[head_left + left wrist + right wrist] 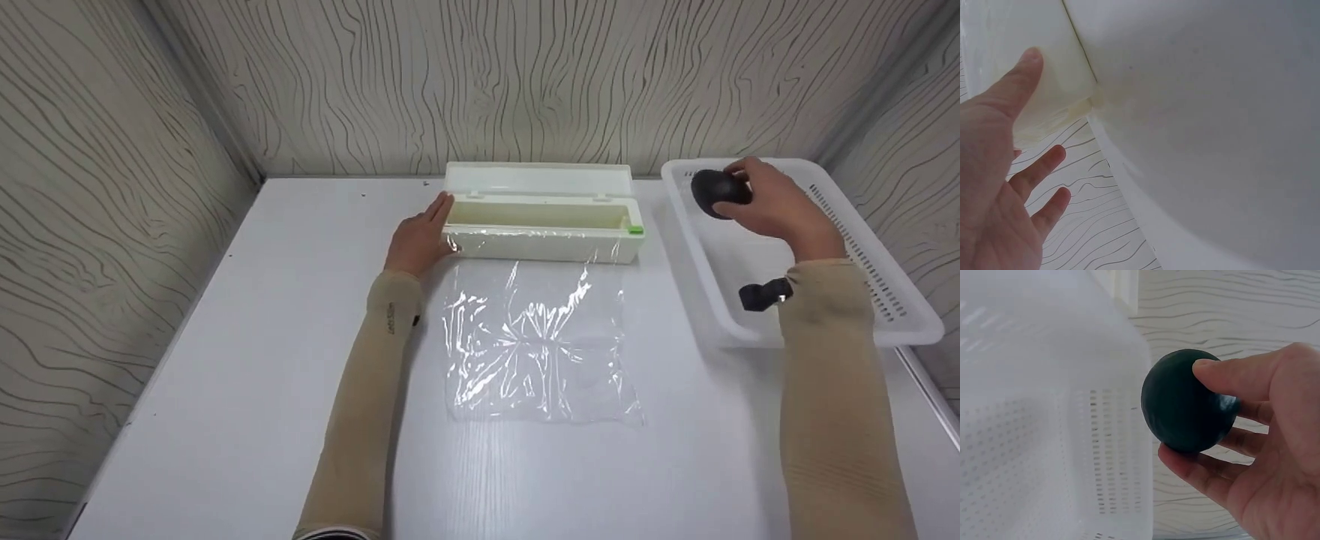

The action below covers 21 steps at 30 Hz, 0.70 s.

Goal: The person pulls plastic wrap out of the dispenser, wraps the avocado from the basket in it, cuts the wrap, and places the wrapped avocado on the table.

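While your right hand point(784, 202) pinches the dark round object point(718, 193) between thumb and fingertips, its nearly round shape leaves its direction unreadable. It sits at your fingertips, clear of the palm, at the far end of the white basket point(712, 289). Your left hand point(418, 238), fingers extended, touches the left end of the box point(547, 246), whose long axis runs left to right; clear film point(536, 345) spreads toward you.

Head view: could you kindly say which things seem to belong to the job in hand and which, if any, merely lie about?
Likely in the job:
- dark round object, in the right hand
- white box, left hand touching it
- clear film
- white basket

Merely lying about:
- nothing I can see
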Available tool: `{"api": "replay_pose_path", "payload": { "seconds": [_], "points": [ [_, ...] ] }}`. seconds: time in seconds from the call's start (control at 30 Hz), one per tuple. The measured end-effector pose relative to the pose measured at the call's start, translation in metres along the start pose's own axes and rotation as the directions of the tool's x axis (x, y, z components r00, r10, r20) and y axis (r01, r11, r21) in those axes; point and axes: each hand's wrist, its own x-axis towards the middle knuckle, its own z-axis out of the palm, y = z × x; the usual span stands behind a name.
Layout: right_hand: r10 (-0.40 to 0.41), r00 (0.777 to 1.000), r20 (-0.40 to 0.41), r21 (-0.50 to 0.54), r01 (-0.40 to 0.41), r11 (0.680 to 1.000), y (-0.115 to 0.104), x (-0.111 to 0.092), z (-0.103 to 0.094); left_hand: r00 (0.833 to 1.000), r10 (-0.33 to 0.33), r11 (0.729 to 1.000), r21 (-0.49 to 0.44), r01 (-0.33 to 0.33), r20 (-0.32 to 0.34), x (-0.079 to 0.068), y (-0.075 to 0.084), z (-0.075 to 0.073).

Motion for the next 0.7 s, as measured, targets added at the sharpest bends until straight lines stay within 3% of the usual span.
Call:
{"api": "replay_pose_path", "payload": {
  "seconds": [0.37,0.7],
  "points": [
    [-0.159,0.986,-0.047,0.034,0.160,0.986,-0.053,-0.019,0.020,1.000,0.000,1.000,0.004,0.000,-0.012,-0.001,0.001,0.002],
    [-0.287,0.958,-0.010,0.023,0.287,0.958,-0.077,-0.033,0.063,1.000,0.003,1.000,-0.008,-0.004,-0.019,0.002,0.002,0.003]
  ]
}}
